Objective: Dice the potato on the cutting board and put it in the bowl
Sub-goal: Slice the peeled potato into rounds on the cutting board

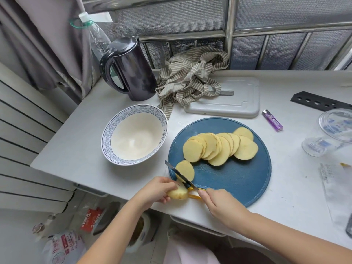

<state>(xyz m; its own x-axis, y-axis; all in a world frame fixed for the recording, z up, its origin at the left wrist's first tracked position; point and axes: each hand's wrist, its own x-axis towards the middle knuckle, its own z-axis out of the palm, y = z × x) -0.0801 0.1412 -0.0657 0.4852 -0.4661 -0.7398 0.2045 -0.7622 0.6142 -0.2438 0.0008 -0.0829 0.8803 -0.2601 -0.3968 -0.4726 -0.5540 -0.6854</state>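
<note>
Looking down, we see the white counter (pixel 80 141) with the round blue cutting board (pixel 238 178) at its near edge and the bowl (pixel 133 134) just left of it. Overlapping potato slices (pixel 219 147) fan across the board. Our right hand (pixel 221 204) grips the knife (pixel 181 175); its handle is mostly hidden, so the grip looks closed. Our left hand (pixel 158 189) pinches the potato end (pixel 178 194) at the board's left rim. A single slice (pixel 185 168) touches the blade.

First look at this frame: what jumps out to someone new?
A fan of potato slices lies across the round blue cutting board at centre. At its near-left edge, the right hand holds a knife across one lone slice while the left hand grips the potato end. An empty white bowl sits left of the board.
</note>
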